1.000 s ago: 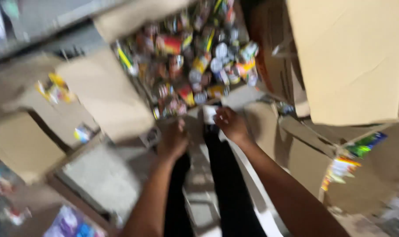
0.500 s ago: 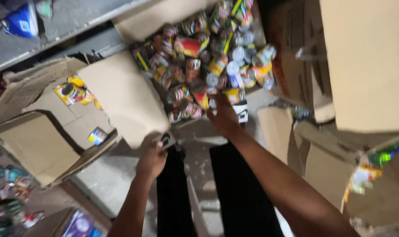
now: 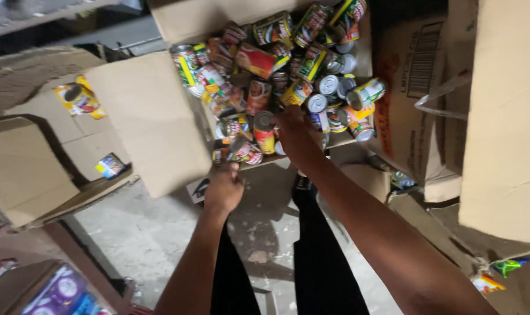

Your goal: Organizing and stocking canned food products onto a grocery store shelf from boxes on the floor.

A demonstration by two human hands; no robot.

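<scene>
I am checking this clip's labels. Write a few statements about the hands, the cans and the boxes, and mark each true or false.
1. The big cardboard box holds a heap of tin cans. True.
2. The right hand reaches in among the cans. True.
3. The left hand is deep inside the heap. False: it is at the box's near edge, by the lowest cans; its grip cannot be made out.
4. The smaller open box on the left is filled to the brim with cans. False: only two or three lie in it.
5. The cans stand in neat upright rows. False: they lie jumbled, many on their sides.
</scene>
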